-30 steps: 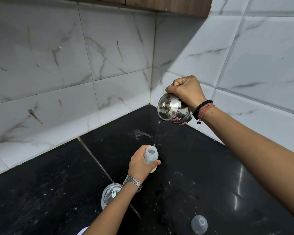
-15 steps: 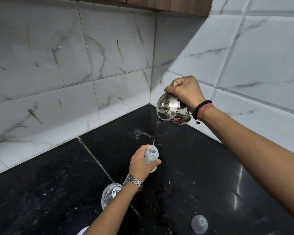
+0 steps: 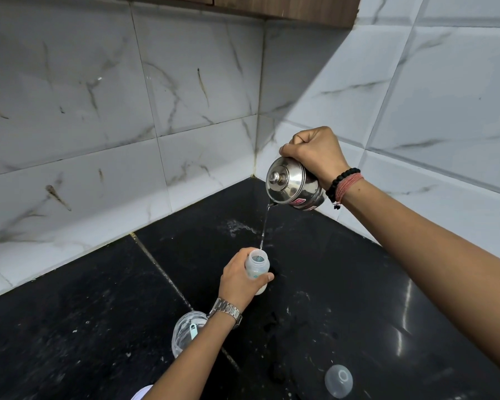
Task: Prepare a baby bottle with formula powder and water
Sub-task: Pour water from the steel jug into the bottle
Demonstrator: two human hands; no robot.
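A small open baby bottle (image 3: 257,268) stands on the black surface (image 3: 344,298), the left hand (image 3: 240,281) wrapped around it to steady it while the right hand (image 3: 315,153), fist closed on the handle, tilts a steel kettle (image 3: 292,186) above, pouring a thin stream of water (image 3: 263,229) into its mouth.

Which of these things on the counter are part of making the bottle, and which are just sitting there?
In use:
baby bottle, held by the left hand
steel kettle, tipped by the right hand
stream of water

Lying about:
clear container with a scoop
clear cap
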